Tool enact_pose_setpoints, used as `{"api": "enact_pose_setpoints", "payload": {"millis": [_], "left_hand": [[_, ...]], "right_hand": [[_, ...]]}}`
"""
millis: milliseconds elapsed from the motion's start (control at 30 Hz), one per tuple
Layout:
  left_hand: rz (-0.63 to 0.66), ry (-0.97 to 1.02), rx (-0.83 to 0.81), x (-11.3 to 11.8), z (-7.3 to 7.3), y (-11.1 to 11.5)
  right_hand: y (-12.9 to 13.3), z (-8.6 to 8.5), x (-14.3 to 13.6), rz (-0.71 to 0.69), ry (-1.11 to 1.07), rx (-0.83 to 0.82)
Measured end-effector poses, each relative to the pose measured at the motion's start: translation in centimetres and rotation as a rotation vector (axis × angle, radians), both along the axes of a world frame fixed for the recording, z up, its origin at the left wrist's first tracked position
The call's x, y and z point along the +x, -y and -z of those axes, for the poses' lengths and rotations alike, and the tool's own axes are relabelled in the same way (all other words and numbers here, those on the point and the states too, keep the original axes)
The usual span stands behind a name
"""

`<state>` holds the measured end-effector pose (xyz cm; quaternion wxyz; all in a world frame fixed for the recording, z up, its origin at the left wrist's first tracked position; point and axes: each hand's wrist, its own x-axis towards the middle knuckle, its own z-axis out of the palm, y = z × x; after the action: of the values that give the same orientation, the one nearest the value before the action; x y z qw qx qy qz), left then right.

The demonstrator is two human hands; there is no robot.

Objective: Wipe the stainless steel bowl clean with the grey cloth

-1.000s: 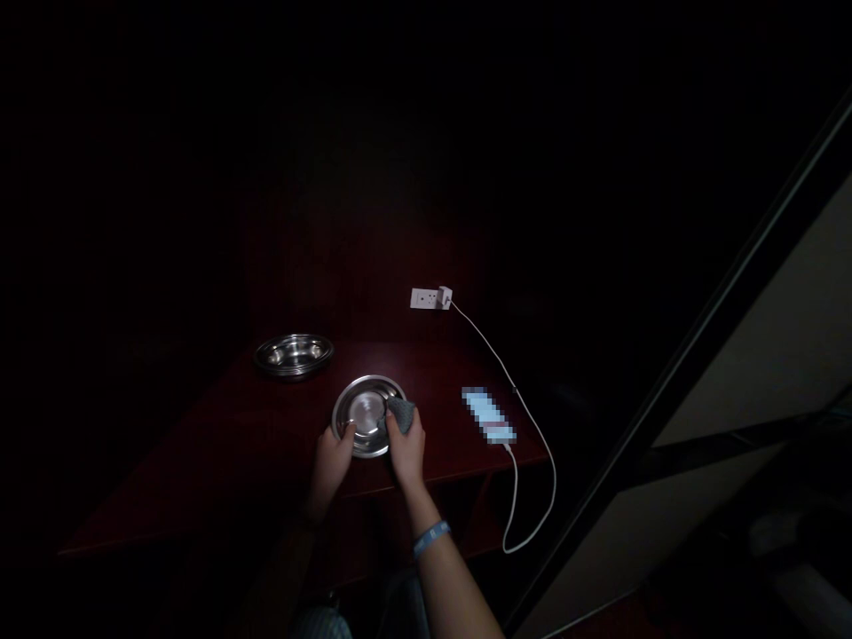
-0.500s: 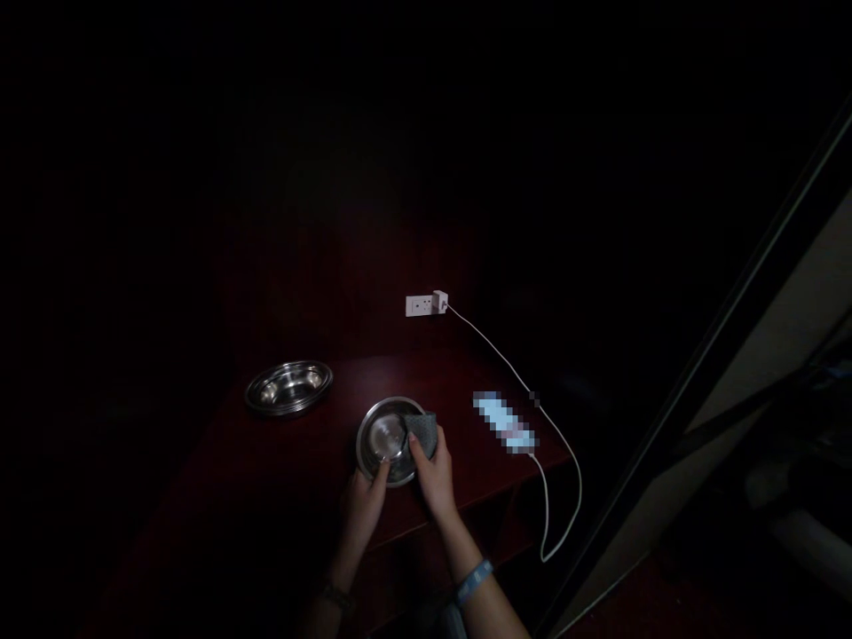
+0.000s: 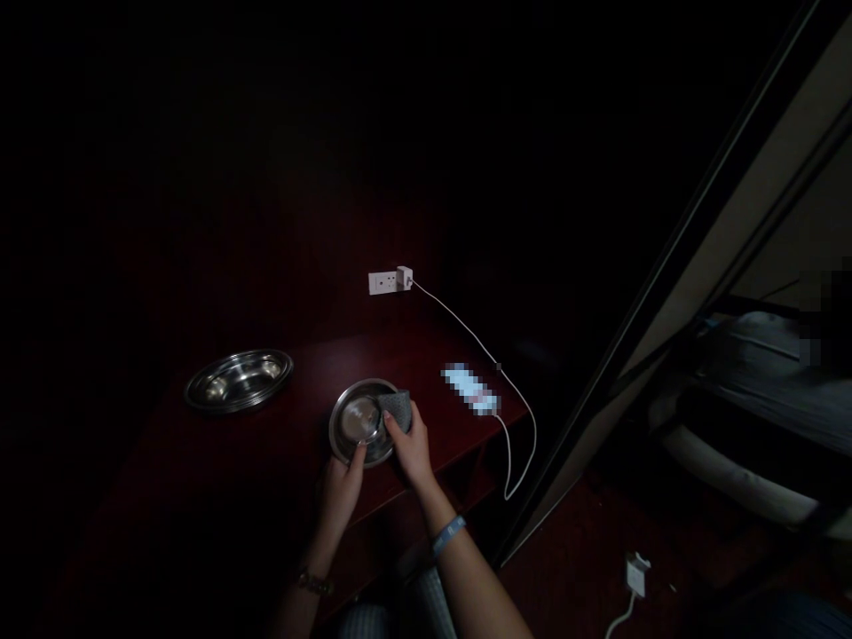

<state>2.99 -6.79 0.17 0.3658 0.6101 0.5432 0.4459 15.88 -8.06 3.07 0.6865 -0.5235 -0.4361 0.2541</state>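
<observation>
A round, shiny metal bowl (image 3: 358,419) is tilted toward me above the front part of a dark red table (image 3: 319,355). My left hand (image 3: 343,484) grips its near left rim, thumb over the inside edge. In my right hand (image 3: 414,448) is a grey cloth (image 3: 398,412), pinched over the bowl's right rim; the fingers behind the rim are hidden. Farther left on the table lies a wider stack of shallow metal dishes (image 3: 240,382).
A white charger (image 3: 405,278) sits in the wall socket (image 3: 382,283); its white cable (image 3: 459,318) loops past the table's right edge to a blurred, lit phone (image 3: 469,389). A door frame (image 3: 639,293) slants at right. On the floor lies a white power strip (image 3: 635,575).
My view has turned right, so everything shifts left and more of the floor at right shows. Both hands still hold the bowl and cloth, with the cloth at the right rim.
</observation>
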Motion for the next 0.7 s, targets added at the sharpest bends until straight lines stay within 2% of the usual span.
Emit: {"api": "enact_pose_setpoints", "payload": {"millis": [100,267,433,700], "left_hand": [[0.019,0.055,-0.042,-0.1,0.1,-0.1],[-0.066,0.179,-0.026,-0.1,0.1,-0.3],[-0.2,0.246,-0.068,0.0,-0.9,-0.4],[-0.225,0.285,-0.014,0.3,-2.4,0.0]], "right_hand": [[0.0,0.2,0.0,-0.005,0.019,-0.007],[-0.2,0.6,0.1,-0.029,0.072,-0.03],[-0.4,0.6,0.1,-0.059,0.103,-0.062],[-0.6,0.6,0.1,-0.018,0.175,-0.127]]}}
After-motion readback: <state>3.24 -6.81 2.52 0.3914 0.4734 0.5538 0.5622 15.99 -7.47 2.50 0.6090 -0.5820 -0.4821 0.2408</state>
